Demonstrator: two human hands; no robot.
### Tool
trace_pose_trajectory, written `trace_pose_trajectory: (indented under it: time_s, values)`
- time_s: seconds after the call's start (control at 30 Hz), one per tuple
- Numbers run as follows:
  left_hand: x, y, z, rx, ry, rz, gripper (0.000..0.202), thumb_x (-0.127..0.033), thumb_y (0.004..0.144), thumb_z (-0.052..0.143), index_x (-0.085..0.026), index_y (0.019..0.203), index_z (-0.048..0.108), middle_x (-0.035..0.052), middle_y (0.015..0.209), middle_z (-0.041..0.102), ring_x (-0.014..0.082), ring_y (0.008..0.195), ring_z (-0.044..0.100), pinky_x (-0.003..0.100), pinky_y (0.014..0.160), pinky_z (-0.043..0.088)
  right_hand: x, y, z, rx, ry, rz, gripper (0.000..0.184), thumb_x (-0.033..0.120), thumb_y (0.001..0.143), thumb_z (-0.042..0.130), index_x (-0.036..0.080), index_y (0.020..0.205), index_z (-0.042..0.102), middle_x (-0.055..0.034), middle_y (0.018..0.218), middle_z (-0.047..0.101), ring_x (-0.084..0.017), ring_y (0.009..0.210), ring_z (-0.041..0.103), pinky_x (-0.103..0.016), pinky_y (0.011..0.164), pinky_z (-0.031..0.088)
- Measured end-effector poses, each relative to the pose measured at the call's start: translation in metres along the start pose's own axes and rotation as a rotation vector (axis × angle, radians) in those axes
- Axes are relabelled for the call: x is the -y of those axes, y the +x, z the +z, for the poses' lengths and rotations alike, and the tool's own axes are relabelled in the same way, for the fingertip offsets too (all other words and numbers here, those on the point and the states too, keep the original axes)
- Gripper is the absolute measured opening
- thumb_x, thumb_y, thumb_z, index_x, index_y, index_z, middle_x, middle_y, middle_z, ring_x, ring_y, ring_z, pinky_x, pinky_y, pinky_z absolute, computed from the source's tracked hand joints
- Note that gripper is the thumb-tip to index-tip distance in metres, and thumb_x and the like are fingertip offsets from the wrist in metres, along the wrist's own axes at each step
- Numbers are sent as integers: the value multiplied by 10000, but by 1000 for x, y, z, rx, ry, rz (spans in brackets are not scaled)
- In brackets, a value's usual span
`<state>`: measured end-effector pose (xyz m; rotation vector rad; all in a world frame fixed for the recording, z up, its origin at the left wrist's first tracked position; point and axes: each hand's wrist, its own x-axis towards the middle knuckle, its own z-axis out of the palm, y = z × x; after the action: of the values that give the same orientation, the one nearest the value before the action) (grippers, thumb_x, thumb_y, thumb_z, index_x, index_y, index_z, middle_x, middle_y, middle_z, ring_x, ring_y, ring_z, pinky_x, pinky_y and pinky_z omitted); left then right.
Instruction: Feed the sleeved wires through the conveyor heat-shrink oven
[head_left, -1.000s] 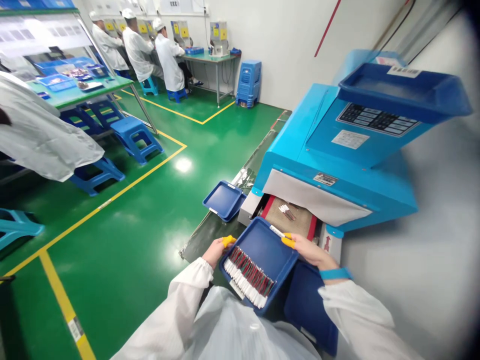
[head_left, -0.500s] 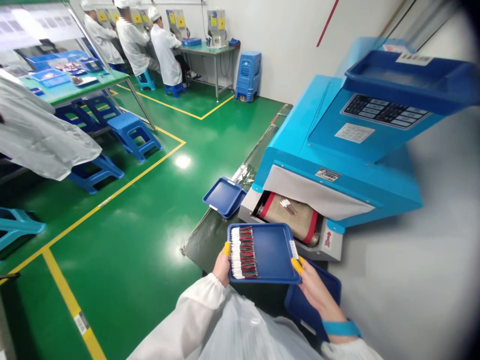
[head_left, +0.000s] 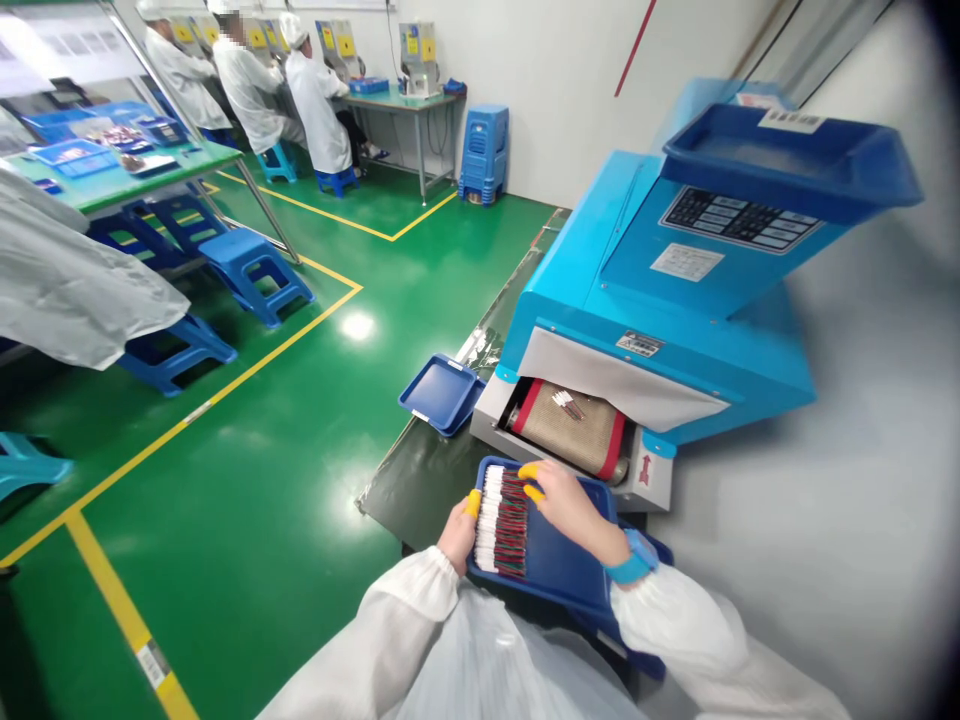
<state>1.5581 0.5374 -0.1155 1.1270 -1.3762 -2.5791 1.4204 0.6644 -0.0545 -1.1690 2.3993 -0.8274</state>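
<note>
My left hand [head_left: 459,535], a yellow finger cot on its thumb, grips the left edge of a blue tray [head_left: 566,548]. Inside the tray, a row of short wire bundles [head_left: 511,525] lies along the left side, with white ends to the left and red, black and green wires to the right. Over the far end of this row reaches my right hand [head_left: 566,502], its yellow-capped thumb and finger apart. Whether the fingertips touch the wires I cannot tell. Beyond the tray, a few white-ended wires [head_left: 568,405] rest on the mesh conveyor belt [head_left: 577,432].
A blue machine [head_left: 600,290] with a white curtain stands over the belt, another tray [head_left: 787,150] on top. Blue trays [head_left: 441,390] lie on the dark table left of the belt. Stools [head_left: 251,265] and co-workers in white coats [head_left: 319,105] are at the left and back.
My right hand has let go of the tray's right edge and moved left over the wire bundles. My left hand still holds the tray, which has shifted slightly right and tilted.
</note>
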Motion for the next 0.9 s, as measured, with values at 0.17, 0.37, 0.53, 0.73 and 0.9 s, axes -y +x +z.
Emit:
trace_pose_trajectory:
  time_s: [0.17, 0.37, 0.53, 0.73, 0.9]
  values:
    - [1, 0, 0, 39, 16, 16, 516, -564, 671, 583, -114, 919, 632, 96, 885, 694, 199, 785, 630, 305, 743, 469, 5, 8, 12, 118, -212, -30, 163, 76, 761, 459, 156, 822, 587, -67, 875, 603, -166, 834, 541, -265, 757, 424]
    - [4, 3, 2, 36, -6, 0, 497, -565, 685, 568, -116, 889, 633, 89, 828, 696, 188, 735, 629, 303, 726, 467, -4, 7, 13, 119, -307, 49, 146, 68, 741, 440, 166, 728, 547, -35, 767, 569, -140, 704, 530, -226, 641, 369]
    - [4, 9, 2, -3, -39, -19, 507, -582, 685, 558, -115, 869, 628, 82, 775, 691, 180, 710, 629, 303, 715, 468, -11, 10, 5, 78, -214, 92, 150, 91, 718, 450, 168, 756, 573, -38, 788, 605, -151, 734, 550, -235, 679, 381]
    - [-5, 11, 6, -35, -84, -59, 470, -552, 688, 581, -121, 867, 633, 91, 823, 701, 197, 751, 646, 324, 739, 489, -35, 24, -17, -7, -129, 267, 150, 120, 685, 496, 167, 771, 610, -39, 746, 646, -159, 703, 582, -237, 660, 404]
    - [-13, 8, 12, 0, -122, -64, 416, -486, 731, 574, -124, 929, 633, 107, 884, 704, 211, 802, 655, 332, 772, 501, -80, 46, -35, -159, -174, 405, 149, 136, 674, 522, 155, 783, 622, -46, 753, 653, -167, 726, 594, -244, 679, 419]
